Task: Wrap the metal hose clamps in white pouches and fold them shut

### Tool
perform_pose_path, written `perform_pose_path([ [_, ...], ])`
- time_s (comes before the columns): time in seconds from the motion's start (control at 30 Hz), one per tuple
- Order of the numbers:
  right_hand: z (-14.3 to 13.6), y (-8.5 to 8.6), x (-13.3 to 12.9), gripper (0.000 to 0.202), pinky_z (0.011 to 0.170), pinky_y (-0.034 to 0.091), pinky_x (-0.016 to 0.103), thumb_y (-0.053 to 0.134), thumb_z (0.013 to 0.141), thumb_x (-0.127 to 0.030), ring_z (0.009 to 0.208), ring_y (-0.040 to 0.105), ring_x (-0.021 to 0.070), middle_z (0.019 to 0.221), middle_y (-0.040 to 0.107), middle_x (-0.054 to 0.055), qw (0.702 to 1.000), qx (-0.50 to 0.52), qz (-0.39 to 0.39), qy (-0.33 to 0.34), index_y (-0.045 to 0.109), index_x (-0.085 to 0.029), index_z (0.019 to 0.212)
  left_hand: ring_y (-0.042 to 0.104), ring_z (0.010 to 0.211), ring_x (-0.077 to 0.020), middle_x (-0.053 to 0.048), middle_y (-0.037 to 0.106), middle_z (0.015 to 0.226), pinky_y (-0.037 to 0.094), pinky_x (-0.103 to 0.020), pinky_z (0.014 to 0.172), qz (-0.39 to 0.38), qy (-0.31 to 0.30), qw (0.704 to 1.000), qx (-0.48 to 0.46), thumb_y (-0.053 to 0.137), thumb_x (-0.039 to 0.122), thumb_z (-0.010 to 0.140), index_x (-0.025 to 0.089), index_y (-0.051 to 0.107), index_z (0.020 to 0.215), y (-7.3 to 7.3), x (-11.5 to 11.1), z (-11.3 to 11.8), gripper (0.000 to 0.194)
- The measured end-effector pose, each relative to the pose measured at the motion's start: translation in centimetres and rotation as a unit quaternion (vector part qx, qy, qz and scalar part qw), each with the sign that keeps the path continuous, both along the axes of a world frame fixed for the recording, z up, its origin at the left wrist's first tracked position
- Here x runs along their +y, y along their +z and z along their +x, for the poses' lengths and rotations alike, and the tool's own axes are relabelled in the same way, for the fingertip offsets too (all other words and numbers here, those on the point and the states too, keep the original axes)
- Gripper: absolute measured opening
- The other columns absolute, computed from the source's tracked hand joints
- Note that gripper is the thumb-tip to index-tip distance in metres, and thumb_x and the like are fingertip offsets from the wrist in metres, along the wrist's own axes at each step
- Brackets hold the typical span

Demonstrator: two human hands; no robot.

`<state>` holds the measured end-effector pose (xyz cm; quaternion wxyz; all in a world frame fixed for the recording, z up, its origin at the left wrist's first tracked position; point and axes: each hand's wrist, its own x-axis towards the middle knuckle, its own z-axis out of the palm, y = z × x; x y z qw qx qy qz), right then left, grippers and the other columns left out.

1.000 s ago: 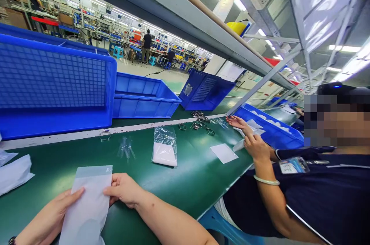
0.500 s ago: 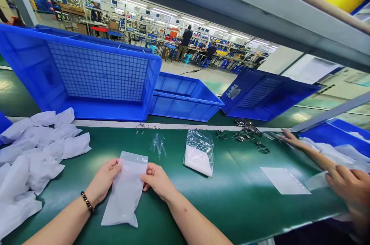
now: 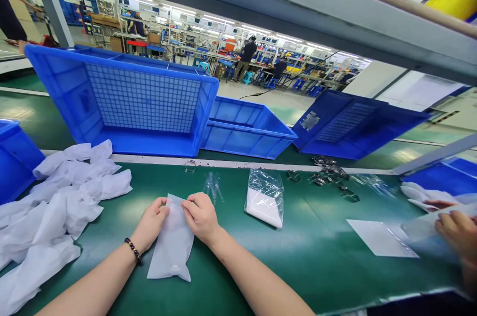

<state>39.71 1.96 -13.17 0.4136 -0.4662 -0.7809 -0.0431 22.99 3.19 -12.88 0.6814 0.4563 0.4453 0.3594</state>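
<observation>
A white frosted plastic bag (image 3: 172, 251) lies upright in front of me on the green work surface, with something small bulging at its lower end. My left hand (image 3: 152, 224) pinches its upper left edge. At the top right corner, my right hand (image 3: 201, 216) has fingers and thumb closed on the bag's top edge. What is inside cannot be made out. Just beyond my right hand lie several thin clear plastic pieces (image 3: 213, 187). Farther right rests a clear bag (image 3: 264, 199) with a white folded sheet inside.
White filled bags (image 3: 67, 201) are heaped at left beside a blue bin (image 3: 17, 162). Blue crates (image 3: 149, 142) line the far edge. Metal clamp-like parts (image 3: 328, 172) lie at back right, near a flat white bag (image 3: 380, 239). A co-worker's hand (image 3: 458, 229) holds a bag at far right.
My right hand has moved up and inward along the bag's top, whose upper flap no longer shows flat. The co-worker's reaching hand has drawn back toward their bag. The view has shifted left.
</observation>
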Motion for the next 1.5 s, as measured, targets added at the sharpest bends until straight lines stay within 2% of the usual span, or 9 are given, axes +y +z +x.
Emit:
perform_pose_path([
  [0.17,-2.8,-0.1,1.9,0.019,0.064,0.032,0.029,0.045,0.088,-0.021,0.072,0.044,0.0149,0.078,0.054,0.005,0.996,-0.085,-0.007,-0.003,0.064,-0.017,0.085,0.049,0.055,-0.0112,0.004,0.057,0.065,0.036,-0.020,0.053,0.050,0.010,0.998,0.028,0.055,0.042,0.077,0.017,0.051,0.100,-0.7,0.2,-0.2,0.034],
  [0.33,-3.4,-0.8,2.5,0.020,0.064,0.033,0.029,0.044,0.087,-0.021,0.071,0.043,0.0165,0.075,0.054,0.005,0.997,-0.074,-0.032,-0.003,0.061,-0.017,0.078,0.046,0.056,-0.0118,0.004,0.054,0.063,0.035,-0.021,0.054,0.082,0.015,0.994,0.067,0.051,0.044,0.078,0.017,0.053,0.100,-1.6,0.2,-0.2,0.035],
  [0.47,-3.4,-0.8,2.5,0.017,0.067,0.036,0.029,0.042,0.082,-0.017,0.072,0.045,0.0169,0.075,0.053,0.005,0.994,0.028,-0.103,0.001,0.056,-0.017,0.073,0.039,0.048,-0.0090,0.005,0.051,0.060,0.029,-0.020,0.048,0.092,0.003,0.993,0.078,0.053,0.041,0.076,0.017,0.053,0.101,-1.7,0.2,-0.2,0.035],
  [0.63,-3.6,-1.0,2.8,0.014,0.059,0.039,0.023,0.042,0.078,-0.019,0.062,0.048,0.0120,0.070,0.051,0.000,0.939,0.233,-0.251,-0.025,0.050,-0.018,0.067,0.037,0.042,-0.0078,0.008,0.045,0.053,0.026,-0.018,0.042,0.049,-0.024,0.997,0.054,0.053,0.037,0.075,0.018,0.050,0.104,-1.2,0.3,-0.2,0.034],
  [0.73,-2.2,-1.2,3.5,0.020,0.053,0.038,0.022,0.037,0.082,-0.027,0.056,0.046,0.0114,0.063,0.049,-0.002,0.923,0.269,-0.264,-0.074,0.050,-0.018,0.071,0.047,0.046,-0.0103,0.006,0.052,0.058,0.033,-0.019,0.044,0.020,-0.041,0.998,0.032,0.053,0.038,0.075,0.018,0.050,0.103,-1.0,0.3,-0.2,0.035],
  [0.83,0.9,-1.4,4.3,0.024,0.052,0.038,0.022,0.034,0.085,-0.032,0.054,0.045,0.0122,0.060,0.048,-0.002,0.912,0.284,-0.264,-0.134,0.050,-0.018,0.075,0.053,0.050,-0.0127,0.005,0.055,0.059,0.038,-0.020,0.046,0.005,-0.024,0.999,0.043,0.054,0.040,0.073,0.018,0.052,0.101,-1.0,0.3,-0.2,0.036],
  [1.03,7.1,-1.5,6.4,0.019,0.078,0.039,0.032,0.036,0.082,-0.025,0.087,0.049,0.0205,0.090,0.054,0.009,0.908,0.234,-0.240,-0.250,0.052,-0.017,0.073,0.054,0.050,-0.0137,0.006,0.055,0.057,0.040,-0.021,0.046,0.009,-0.006,0.998,0.057,0.053,0.037,0.073,0.018,0.052,0.103,-1.1,0.5,-0.2,0.035],
  [1.33,9.3,-2.9,9.2,0.010,0.082,0.031,0.041,0.054,0.075,-0.023,0.098,0.041,0.0286,0.101,0.053,0.010,0.898,0.128,-0.274,-0.320,0.060,-0.019,0.069,0.051,0.047,-0.0118,0.004,0.057,0.058,0.038,-0.019,0.043,0.014,0.001,0.998,0.067,0.052,0.032,0.074,0.018,0.053,0.103,-1.5,0.7,-0.3,0.032],
  [1.5,10.2,-3.0,9.3,0.019,0.083,0.030,0.043,0.059,0.071,-0.030,0.101,0.041,0.0314,0.104,0.053,0.013,0.891,0.134,-0.253,-0.353,0.060,-0.018,0.086,0.051,0.047,-0.0122,0.005,0.056,0.056,0.038,-0.019,0.044,0.013,0.000,0.998,0.060,0.052,0.033,0.075,0.018,0.053,0.103,-1.6,0.7,-0.3,0.032],
])
